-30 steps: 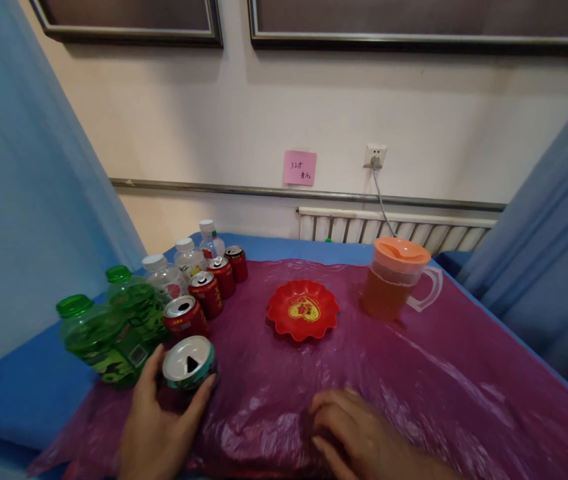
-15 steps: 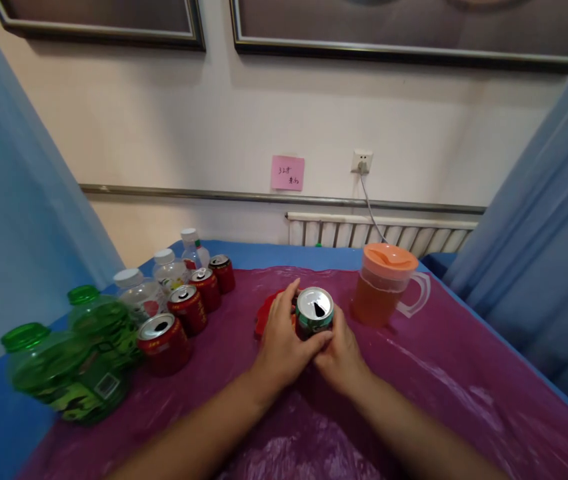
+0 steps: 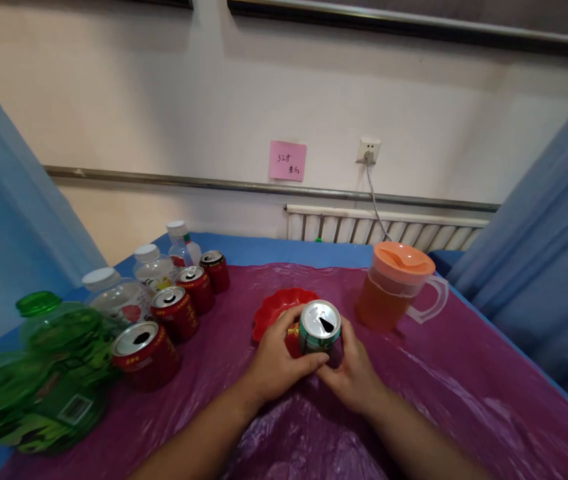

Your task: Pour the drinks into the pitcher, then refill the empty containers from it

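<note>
Both hands are around a green drink can (image 3: 319,320), which stands upright with its silver top facing me and its drinking hole open. My left hand (image 3: 275,363) curls along its left side, thumb across the front. My right hand (image 3: 355,373) closes on it from the right. Just behind my left hand lies a red scalloped dish (image 3: 270,311), partly covered by it. A red and yellow patch shows between my left fingers and the can; what it belongs to I cannot make out. The can's base is hidden by my hands.
A row of red cans (image 3: 174,312) stands at the left, beside clear bottles with white caps (image 3: 121,300) and green bottles (image 3: 61,333). To the right is a pitcher (image 3: 384,293) of amber liquid with an orange lid. Purple plastic sheeting (image 3: 444,400) covers the blue table.
My view has shifted down and closer, so the left-hand bottles sit nearer the edge. More of the red dish shows behind my left hand. Both hands still hold the can.
</note>
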`<state>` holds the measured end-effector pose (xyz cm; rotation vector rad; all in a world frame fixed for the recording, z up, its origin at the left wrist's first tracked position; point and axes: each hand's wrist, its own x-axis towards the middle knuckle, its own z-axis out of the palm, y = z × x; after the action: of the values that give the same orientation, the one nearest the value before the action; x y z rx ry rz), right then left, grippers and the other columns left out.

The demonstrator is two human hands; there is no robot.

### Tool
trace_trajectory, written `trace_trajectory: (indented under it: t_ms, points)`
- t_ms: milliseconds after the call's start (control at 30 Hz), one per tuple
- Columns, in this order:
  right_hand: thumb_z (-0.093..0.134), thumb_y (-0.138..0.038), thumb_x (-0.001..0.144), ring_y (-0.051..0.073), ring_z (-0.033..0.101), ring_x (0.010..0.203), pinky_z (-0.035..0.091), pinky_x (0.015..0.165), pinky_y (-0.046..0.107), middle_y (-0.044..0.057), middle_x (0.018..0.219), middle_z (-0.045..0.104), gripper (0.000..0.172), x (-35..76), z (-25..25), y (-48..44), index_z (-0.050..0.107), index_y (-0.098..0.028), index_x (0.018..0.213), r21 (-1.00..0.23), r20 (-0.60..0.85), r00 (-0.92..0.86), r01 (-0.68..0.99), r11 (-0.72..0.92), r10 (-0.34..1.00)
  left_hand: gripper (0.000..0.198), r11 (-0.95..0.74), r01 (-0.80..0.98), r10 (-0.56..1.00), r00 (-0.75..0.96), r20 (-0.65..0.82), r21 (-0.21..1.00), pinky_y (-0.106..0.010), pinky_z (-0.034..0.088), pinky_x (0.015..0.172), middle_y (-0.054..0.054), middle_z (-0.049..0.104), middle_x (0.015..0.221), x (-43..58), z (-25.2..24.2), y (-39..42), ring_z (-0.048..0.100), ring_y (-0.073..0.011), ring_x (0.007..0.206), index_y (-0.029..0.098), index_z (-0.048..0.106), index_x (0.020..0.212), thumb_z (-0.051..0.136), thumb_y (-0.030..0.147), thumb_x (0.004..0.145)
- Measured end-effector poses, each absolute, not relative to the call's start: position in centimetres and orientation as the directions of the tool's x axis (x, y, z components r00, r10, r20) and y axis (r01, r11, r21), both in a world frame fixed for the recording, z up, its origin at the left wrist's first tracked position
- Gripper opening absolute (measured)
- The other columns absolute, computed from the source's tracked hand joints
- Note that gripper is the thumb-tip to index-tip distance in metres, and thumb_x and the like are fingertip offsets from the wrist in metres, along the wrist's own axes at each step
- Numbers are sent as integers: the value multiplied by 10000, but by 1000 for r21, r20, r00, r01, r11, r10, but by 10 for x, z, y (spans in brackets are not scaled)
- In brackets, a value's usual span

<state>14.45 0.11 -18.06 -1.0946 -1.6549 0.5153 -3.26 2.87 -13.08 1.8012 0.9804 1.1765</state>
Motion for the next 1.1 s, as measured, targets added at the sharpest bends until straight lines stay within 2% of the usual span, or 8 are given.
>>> trace_trajectory:
  t_ms: [100, 267, 500, 667, 733, 800, 933, 1100]
  points:
    - [760, -386, 866, 308, 596, 1299, 498, 1080, 483, 152, 1435, 593, 746, 149, -180, -3, 406, -220, 1502, -730, 571, -44, 430, 531, 820, 696, -355, 193, 933, 141, 332, 915, -453, 515, 1085, -103, 735, 1283, -35, -130, 36, 686, -310, 1185, 181, 638, 1310, 864, 319, 666]
    - [625, -311, 990, 256, 599, 1281, 526, 1017, 432, 116, 1417, 601, 486, 158, -168, -8, 485, -278, 1453, -770, 607, 161, 364, 525, 779, 701, -279, 325, 945, -78, 319, 904, -460, 525, 1064, -123, 740, 1268, -42, -139, 54, 691, -315, 1176, 154, 644, 1281, 862, 353, 646]
    - [668, -325, 968, 246, 613, 1250, 524, 1003, 420, 107, 1402, 612, 428, 195, -130, -30, 572, -290, 1384, -809, 586, 314, 274, 520, 747, 673, -257, 413, 945, -83, 317, 874, -456, 525, 1058, -114, 741, 1270, -41, -148, 61, 693, -312, 1180, 168, 647, 1285, 848, 363, 673]
    - [778, -427, 858, 247, 562, 1286, 429, 1101, 462, 98, 1411, 570, 574, 249, -135, -16, 563, -250, 1359, -837, 529, 655, 296, 460, 540, 660, -246, 422, 950, -76, 304, 873, -460, 543, 1016, -111, 746, 1262, -41, -149, 61, 696, -322, 1166, 185, 651, 1282, 845, 359, 675]
    - [803, -487, 817, 234, 569, 1251, 408, 1113, 455, 78, 1337, 587, 620, 272, -147, 1, 560, -235, 1329, -872, 458, 745, 269, 410, 485, 669, -238, 415, 953, -74, 293, 878, -462, 545, 1010, -119, 743, 1267, -41, -149, 63, 696, -322, 1162, 180, 647, 1289, 845, 361, 676]
    - [800, -568, 790, 212, 601, 1141, 436, 1061, 421, 55, 1232, 625, 613, 288, -159, 20, 595, -216, 1249, -907, 385, 775, 217, 362, 501, 668, -238, 419, 953, -74, 294, 876, -464, 544, 1009, -120, 742, 1267, -40, -151, 63, 697, -321, 1153, 182, 648, 1289, 847, 361, 677]
    - [739, -693, 782, 170, 617, 820, 501, 805, 336, 22, 909, 676, 565, 299, -174, 45, 660, -165, 966, -932, 330, 735, 156, 327, 593, 667, -246, 438, 948, -76, 308, 864, -465, 537, 1012, -112, 739, 1269, -40, -153, 64, 693, -316, 1150, 196, 644, 1304, 846, 359, 689]
    - [666, -757, 812, 96, 461, 576, 420, 587, 248, -75, 655, 512, 574, 294, -173, 56, 521, -205, 749, -910, 337, 757, 109, 401, 560, 656, -256, 448, 947, -62, 315, 857, -478, 533, 1007, -114, 738, 1267, -41, -155, 63, 692, -319, 1142, 194, 643, 1308, 842, 359, 705]
